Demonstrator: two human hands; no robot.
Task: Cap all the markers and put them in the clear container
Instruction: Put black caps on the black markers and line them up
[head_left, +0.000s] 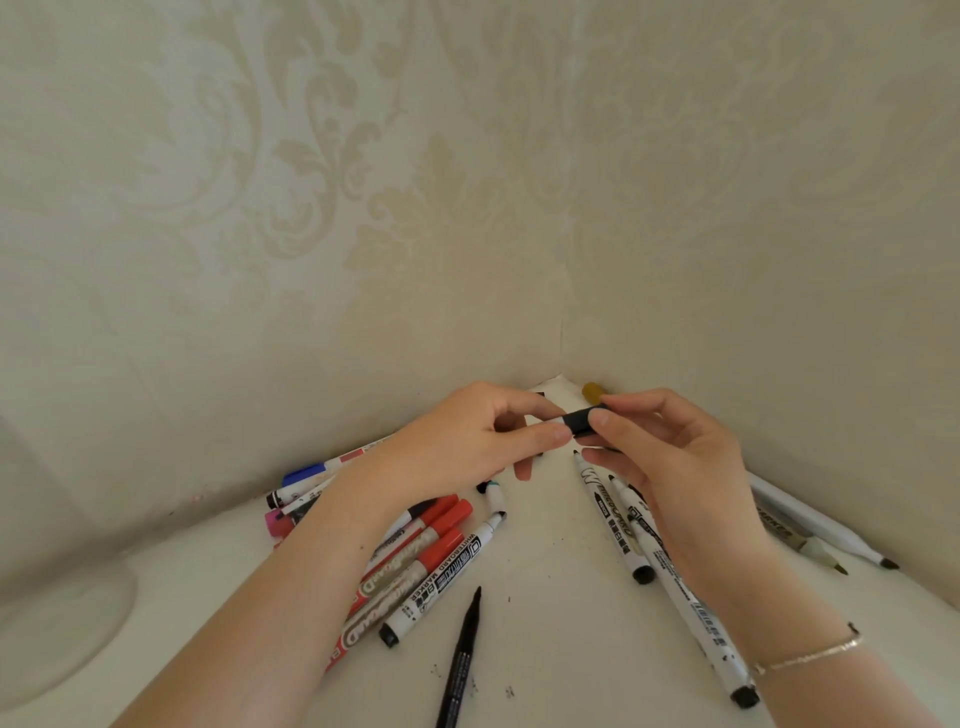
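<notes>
Left hand (467, 441) pinches a marker body (545, 418), right hand (670, 457) pinches its black cap (581, 420), center frame. I'd say a skewed push could miss the seat and leave the cap loose. Loose markers (431, 566) lie on the table (545, 623) below. Clear container (57, 597) sits lower left.
</notes>
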